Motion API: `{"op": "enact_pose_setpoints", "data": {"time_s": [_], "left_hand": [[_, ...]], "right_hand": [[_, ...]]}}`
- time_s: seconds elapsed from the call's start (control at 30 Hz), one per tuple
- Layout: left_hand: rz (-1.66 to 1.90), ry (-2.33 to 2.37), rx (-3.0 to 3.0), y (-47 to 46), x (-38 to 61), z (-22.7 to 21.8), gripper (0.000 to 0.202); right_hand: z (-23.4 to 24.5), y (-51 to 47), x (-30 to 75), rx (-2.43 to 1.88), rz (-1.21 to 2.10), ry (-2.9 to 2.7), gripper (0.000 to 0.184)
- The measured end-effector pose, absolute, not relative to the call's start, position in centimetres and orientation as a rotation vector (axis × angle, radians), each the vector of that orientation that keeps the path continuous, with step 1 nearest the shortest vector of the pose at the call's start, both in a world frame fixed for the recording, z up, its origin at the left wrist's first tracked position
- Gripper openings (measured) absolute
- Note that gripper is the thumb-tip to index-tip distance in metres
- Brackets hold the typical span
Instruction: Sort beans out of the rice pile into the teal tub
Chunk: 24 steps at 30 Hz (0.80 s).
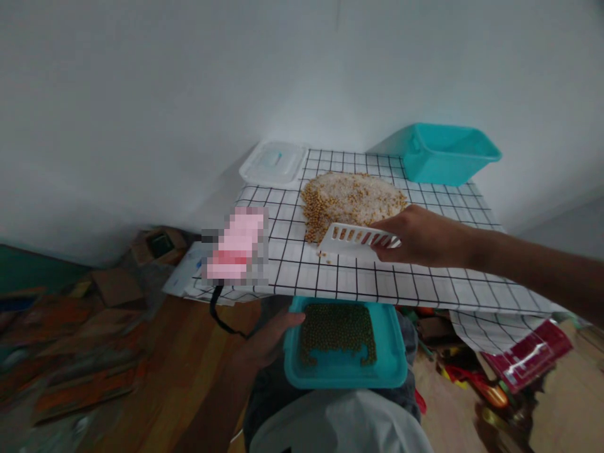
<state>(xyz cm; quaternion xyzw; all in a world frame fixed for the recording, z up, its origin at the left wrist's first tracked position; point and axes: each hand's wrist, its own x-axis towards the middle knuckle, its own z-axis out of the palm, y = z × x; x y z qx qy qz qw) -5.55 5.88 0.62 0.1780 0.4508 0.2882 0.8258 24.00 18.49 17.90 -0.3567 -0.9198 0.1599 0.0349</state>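
Lighting: dim, soft, even; faint shadows. Quality: motion blur at lower corners, edge distortion, one pixelated patch left of centre.

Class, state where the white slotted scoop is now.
Head view, centre-right: the white slotted scoop is in the right hand, at the near edge of the grain pile on the checked cloth.

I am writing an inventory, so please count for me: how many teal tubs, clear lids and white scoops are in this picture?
Teal tubs: 2, the tub at the back and the tub on the lap
Clear lid: 1
White slotted scoop: 1
Total: 4
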Motion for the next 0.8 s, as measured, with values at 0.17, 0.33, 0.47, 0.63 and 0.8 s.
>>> {"op": "enact_pose_setpoints", "data": {"time_s": [0.17, 0.33, 0.47, 0.63, 0.8], "left_hand": [[0.613, 0.967, 0.347, 5.84, -5.69, 0.72, 0.047], [0.571, 0.995, 0.351, 6.10, -5.57, 0.67, 0.053], [0.563, 0.972, 0.366, 6.08, -5.64, 0.63, 0.056], [0.589, 0.977, 0.357, 6.00, -5.62, 0.98, 0.055], [0.578, 0.977, 0.335, 5.97, -5.57, 0.62, 0.050]], "right_hand": [[17.68, 18.15, 23.93, -1.080, 0.542, -2.820, 0.021], [17.76, 18.16, 23.83, -1.063, 0.561, -2.802, 0.016], [17.58, 18.45, 23.76, -1.057, 0.526, -2.795, 0.015], [17.35, 18.69, 23.79, -1.052, 0.547, -2.822, 0.013], [17.47, 18.63, 23.45, -1.039, 0.553, -2.841, 0.015]]}}
